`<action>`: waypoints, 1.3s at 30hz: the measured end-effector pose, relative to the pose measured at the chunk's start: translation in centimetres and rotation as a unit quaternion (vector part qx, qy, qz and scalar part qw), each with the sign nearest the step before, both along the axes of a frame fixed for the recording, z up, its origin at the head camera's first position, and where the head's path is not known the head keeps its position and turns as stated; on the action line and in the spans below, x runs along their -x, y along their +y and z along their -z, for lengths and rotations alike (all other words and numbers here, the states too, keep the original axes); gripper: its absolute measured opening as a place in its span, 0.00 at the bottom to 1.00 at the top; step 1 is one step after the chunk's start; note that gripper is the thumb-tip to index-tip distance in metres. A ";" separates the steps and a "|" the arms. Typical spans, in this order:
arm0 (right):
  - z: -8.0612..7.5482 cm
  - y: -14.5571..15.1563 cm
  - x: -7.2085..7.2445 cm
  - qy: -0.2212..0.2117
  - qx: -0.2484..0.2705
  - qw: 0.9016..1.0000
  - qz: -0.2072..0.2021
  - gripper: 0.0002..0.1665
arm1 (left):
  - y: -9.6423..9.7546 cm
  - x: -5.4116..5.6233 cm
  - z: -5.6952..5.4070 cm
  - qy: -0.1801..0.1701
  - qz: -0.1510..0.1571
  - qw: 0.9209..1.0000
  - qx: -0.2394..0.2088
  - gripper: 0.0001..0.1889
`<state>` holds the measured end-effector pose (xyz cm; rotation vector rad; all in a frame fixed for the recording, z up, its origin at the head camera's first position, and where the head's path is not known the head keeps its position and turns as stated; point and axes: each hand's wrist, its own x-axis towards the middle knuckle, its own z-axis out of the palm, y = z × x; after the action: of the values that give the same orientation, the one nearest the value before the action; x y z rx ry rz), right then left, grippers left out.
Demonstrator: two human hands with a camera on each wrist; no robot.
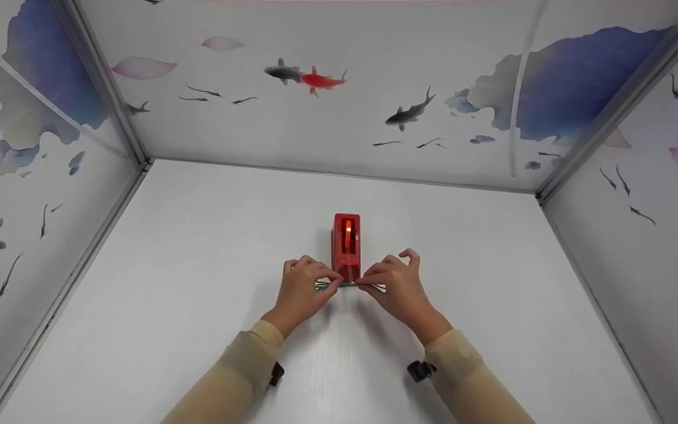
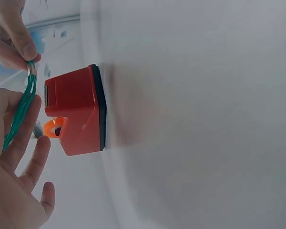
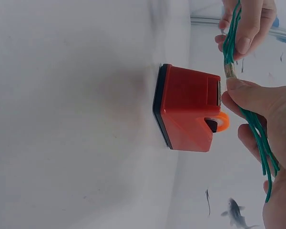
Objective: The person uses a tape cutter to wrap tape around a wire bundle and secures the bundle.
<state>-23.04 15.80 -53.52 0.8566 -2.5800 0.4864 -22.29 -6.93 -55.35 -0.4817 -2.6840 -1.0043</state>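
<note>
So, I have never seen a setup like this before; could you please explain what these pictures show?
Of course. There is no robot here, only a person's left hand and right hand.

The head picture comes from a camera worn on the head, looking forward and down. The other two come from a camera on each wrist, so the table appears turned sideways in them.

On the white table stands a red tape dispenser with an orange ring in it. Around the table are walls printed with fish.

Both hands pinch one bundle of green strands, close to a brownish band around it. What that band is made of, I cannot tell.
</note>
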 end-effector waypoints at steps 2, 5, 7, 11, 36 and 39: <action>0.1 0.0 0.0 0.006 0.004 1.000 -0.001 0.09 | 0.0 0.0 -0.1 -0.035 0.003 0.999 -0.007 0.07; 0.2 0.0 0.0 0.011 0.015 1.000 -0.005 0.09 | -0.1 0.0 -0.1 -0.082 0.006 0.996 -0.025 0.08; 0.2 -0.1 0.1 0.012 0.022 1.000 -0.006 0.09 | -0.1 0.0 -0.2 -0.108 0.008 0.993 -0.039 0.09; 0.2 -0.1 0.1 0.013 0.037 0.999 -0.007 0.09 | -0.1 0.0 -0.3 -0.136 0.015 0.989 -0.064 0.09; 0.9 0.0 -0.1 0.008 0.064 0.998 0.006 0.11 | -0.6 -0.1 -0.5 -0.234 0.040 0.953 -0.190 0.08; 0.9 0.0 0.0 0.000 0.062 0.998 0.011 0.11 | -0.7 -0.2 -0.4 -0.227 0.041 0.956 -0.184 0.08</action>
<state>-22.99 15.79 -54.42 0.7847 -2.5253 0.6333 -22.09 -7.60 -54.91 -0.3155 -2.7590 -1.7838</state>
